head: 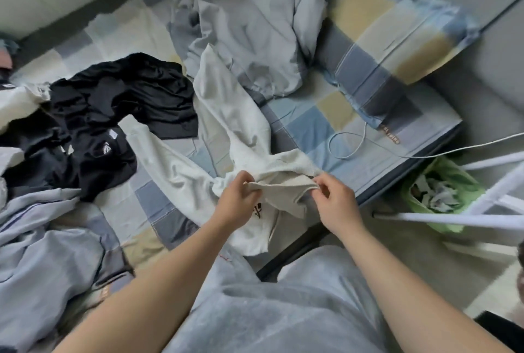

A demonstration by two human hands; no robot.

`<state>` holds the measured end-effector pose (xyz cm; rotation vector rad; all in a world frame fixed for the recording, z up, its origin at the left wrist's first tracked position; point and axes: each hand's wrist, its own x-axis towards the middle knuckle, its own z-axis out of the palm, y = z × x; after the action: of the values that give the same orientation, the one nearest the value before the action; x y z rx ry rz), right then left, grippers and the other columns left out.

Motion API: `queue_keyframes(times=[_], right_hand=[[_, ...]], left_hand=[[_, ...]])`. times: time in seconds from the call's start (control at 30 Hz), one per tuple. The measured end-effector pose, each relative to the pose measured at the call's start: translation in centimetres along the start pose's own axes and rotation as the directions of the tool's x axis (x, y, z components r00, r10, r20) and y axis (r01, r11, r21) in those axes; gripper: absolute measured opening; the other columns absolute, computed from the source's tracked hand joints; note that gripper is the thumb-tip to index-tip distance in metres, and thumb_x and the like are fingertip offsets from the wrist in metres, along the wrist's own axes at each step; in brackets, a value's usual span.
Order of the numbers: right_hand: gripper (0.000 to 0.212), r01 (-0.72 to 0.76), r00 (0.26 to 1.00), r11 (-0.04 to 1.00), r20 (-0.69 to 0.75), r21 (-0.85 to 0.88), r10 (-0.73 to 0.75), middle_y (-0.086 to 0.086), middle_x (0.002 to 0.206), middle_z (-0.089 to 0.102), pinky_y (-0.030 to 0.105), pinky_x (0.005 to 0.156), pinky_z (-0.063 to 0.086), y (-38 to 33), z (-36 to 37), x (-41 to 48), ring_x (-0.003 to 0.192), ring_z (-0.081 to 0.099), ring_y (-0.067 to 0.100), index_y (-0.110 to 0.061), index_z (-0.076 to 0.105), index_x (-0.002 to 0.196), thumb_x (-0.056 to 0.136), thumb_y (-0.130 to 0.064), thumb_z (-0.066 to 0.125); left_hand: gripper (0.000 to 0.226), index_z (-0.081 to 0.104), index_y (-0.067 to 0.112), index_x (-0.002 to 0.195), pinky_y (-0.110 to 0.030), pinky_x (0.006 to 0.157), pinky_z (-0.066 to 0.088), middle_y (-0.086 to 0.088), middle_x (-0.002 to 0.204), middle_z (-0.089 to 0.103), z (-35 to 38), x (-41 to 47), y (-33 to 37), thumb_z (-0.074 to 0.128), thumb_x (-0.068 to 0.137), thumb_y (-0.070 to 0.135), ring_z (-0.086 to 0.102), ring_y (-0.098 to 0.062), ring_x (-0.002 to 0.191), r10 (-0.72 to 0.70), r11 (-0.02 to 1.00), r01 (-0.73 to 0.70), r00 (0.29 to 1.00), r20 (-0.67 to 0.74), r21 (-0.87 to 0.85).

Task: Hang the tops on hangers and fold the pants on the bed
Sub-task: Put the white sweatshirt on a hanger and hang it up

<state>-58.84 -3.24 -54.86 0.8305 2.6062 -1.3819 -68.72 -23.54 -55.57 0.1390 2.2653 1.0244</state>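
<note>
The cream top, soft fleecy knit, sprawls limp and creased across the checked bed; its bunched edge is stretched between the left hand and right hand, each grip pinching the cloth, with crumpled black garments alongside and rumpled grey cloth beyond
</note>
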Motion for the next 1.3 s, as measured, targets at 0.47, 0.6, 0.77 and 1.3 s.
queue_keyframes(times=[0.47, 0.6, 0.77, 1.3], right_hand=[[0.015, 0.357, 0.931, 0.927, 0.037, 0.112, -0.363, -0.004, 0.081, 0.068, 0.022, 0.069, 0.049, -18.5, -7.3, -5.7, 0.076, 0.061, 0.009, -0.014, 0.066, 0.078, 0.091, -0.02, 0.071], [0.017, 0.367, 0.929, 0.922, 0.001, 0.127, -0.37, -0.004, 0.081, 0.065, 0.019, 0.069, 0.047, -23.5, -2.4, -8.5, 0.077, 0.061, 0.008, -0.018, 0.06, 0.087, 0.086, -0.021, 0.076], [0.079, 0.432, 0.885, 0.899, 0.155, 0.072, -0.438, 0.001, 0.14, 0.038, 0.029, 0.107, 0.034, -29.7, 5.9, -12.7, 0.13, 0.039, 0.019, -0.027, 0.038, 0.141, 0.077, -0.035, 0.082], [0.024, 0.663, 0.6, 0.723, 0.441, 0.192, -0.668, -0.001, 0.069, 0.059, 0.033, 0.061, 0.039, -43.6, 14.1, -18.4, 0.065, 0.049, 0.011, -0.021, 0.065, 0.08, 0.099, -0.017, 0.05]], left_hand=[[0.04, 0.057, 0.014, 0.068, -0.022, 0.045, 0.027, 0.003, 0.059, 0.042, -14.0, -13.0, 10.8, 0.035, 0.076, -0.017, 0.032, -0.006, 0.047, -0.05, 0.821, -0.313, 0.794, -0.606, -0.478], [0.037, 0.059, 0.021, 0.064, -0.029, 0.058, 0.032, 0.013, 0.06, 0.048, -19.6, -19.0, 8.1, 0.037, 0.068, -0.008, 0.038, -0.009, 0.059, -0.014, 0.759, -0.421, 0.752, -0.659, -0.497], [0.036, 0.06, 0.023, 0.062, -0.034, 0.067, 0.035, 0.007, 0.073, 0.059, -25.8, -26.6, 4.8, 0.037, 0.059, -0.006, 0.047, -0.017, 0.07, 0.15, 0.727, -0.548, 0.715, -0.682, -0.414], [0.035, 0.071, 0.021, 0.095, -0.018, 0.068, 0.047, 0.012, 0.091, 0.069, -35.6, -38.5, -2.7, 0.049, 0.07, 0.013, 0.059, -0.008, 0.08, -0.033, 0.754, -0.53, 0.561, -0.827, -0.389]])
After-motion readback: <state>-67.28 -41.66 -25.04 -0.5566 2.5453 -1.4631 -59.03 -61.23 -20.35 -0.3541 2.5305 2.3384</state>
